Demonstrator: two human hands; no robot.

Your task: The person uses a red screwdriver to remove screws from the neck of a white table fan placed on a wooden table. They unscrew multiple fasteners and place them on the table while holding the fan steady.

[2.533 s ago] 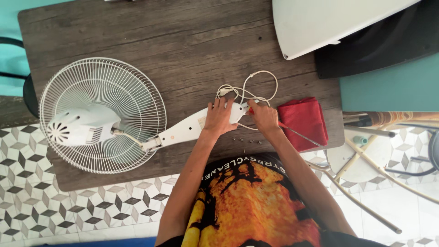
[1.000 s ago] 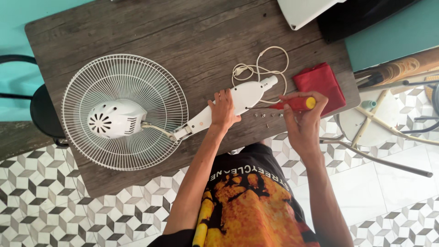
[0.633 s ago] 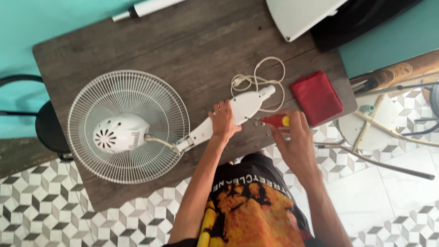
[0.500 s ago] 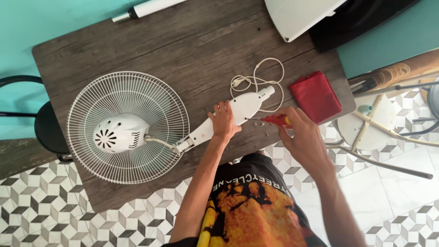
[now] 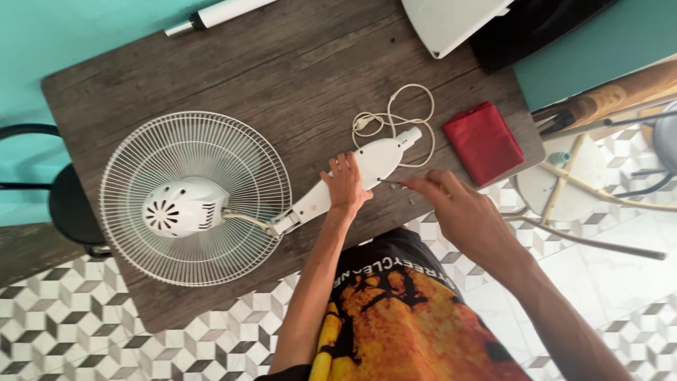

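Observation:
A white fan lies flat on the wooden table [image 5: 211,77], its round wire grille [image 5: 194,197] at the left and its white neck [image 5: 374,159] stretching to the right. My left hand [image 5: 347,187] grips the middle of that neck. My right hand [image 5: 455,204] holds a screwdriver; only its thin metal shaft [image 5: 392,183] shows, with the tip touching the neck's lower edge. A white power cord [image 5: 395,113] lies coiled just beyond the neck's end. A tiny screw [image 5: 412,200] rests on the wood below the shaft.
A red pouch [image 5: 485,141] lies near the table's right edge. A white tube [image 5: 218,12] and a white panel [image 5: 451,21] sit at the far edge. A black stool [image 5: 67,204] stands at the left, and a wooden stool [image 5: 564,183] and poles at the right.
My right hand picked up the red-handled screwdriver near the pouch and brought its tip to the fan's neck. My left hand stayed on the neck.

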